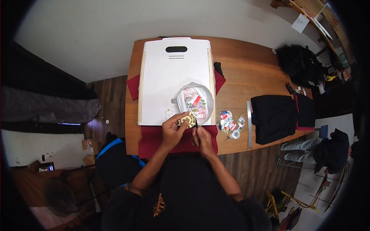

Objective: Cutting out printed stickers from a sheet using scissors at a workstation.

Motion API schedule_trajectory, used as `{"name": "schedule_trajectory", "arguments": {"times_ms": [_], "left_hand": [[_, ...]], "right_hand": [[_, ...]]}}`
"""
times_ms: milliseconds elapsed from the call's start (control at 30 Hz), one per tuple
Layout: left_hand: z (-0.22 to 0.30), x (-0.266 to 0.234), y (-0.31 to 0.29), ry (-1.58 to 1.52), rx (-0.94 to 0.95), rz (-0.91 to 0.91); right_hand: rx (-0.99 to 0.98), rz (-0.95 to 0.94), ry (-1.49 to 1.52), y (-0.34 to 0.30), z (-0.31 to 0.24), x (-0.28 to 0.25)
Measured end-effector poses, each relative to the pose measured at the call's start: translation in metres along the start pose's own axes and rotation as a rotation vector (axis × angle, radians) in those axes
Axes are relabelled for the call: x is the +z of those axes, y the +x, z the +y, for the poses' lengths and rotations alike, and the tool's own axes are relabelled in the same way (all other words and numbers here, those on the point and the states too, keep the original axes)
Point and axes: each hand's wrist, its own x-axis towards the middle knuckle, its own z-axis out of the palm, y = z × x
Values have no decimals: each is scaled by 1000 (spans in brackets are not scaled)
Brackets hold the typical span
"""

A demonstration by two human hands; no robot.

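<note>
Reaching in across the near edge of the brown wooden worktop [243, 73], over maroon cloth [150, 140] spread to that edge. Room to move along the wide stretch of wood at the back right; only a narrow strip of it left of the broad white rectangular panel [162, 84] with a dark oval slot. More open room on the panel's white surface, behind and left of the round whitish shallow bowl [210, 104], set at the panel's front right corner and holding red and white printed pieces [195, 101]. Tighter to the right: a heap of colourful printed pieces [226, 120] just beside the panel, then a straight grey metal ruler [249, 125] alongside folded black fabric [273, 117].

With the left hand [174, 128], pinching a round cream patch with dark lettering [191, 119] between thumb and fingers, just in front of the bowl. With the right hand [204, 141], fingers curled closed around black-handled scissors [197, 130], blades right at the patch's right edge; cannot tell how wide the blades part.
</note>
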Motion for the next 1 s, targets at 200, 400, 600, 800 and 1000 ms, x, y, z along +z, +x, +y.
{"name": "schedule_trajectory", "arguments": {"times_ms": [200,400,600,800,1000], "left_hand": [[0,1,1,3,23,-8],[-2,0,1,-1,41,-6],[0,2,2,-8,27,4],[2,3,2,-6,13,9],[4,4,3,26,40,-2]], "right_hand": [[4,11,-3,-1,7,-4],[-11,2,-14,0,9,-6],[-4,-7,-10,-1,8,-6],[-20,-11,-17,1,-6,1],[-7,-6,-11,0,4,-5]]}}
